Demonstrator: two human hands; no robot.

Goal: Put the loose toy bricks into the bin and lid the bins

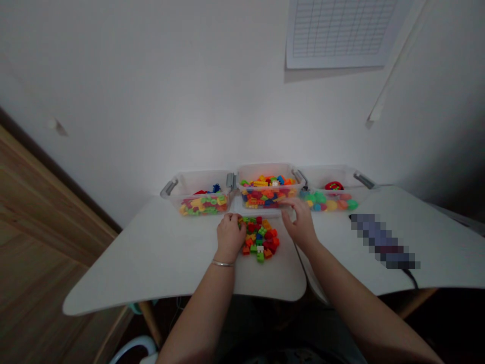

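White table (151, 253), hands (230, 235) (302, 222) curled, flanking blocks (259, 236)

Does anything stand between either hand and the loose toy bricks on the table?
Nothing visible does. The left hand is at the left edge of the loose bricks; only tabletop shows between them and the right hand. The middle bin stands behind the pile.
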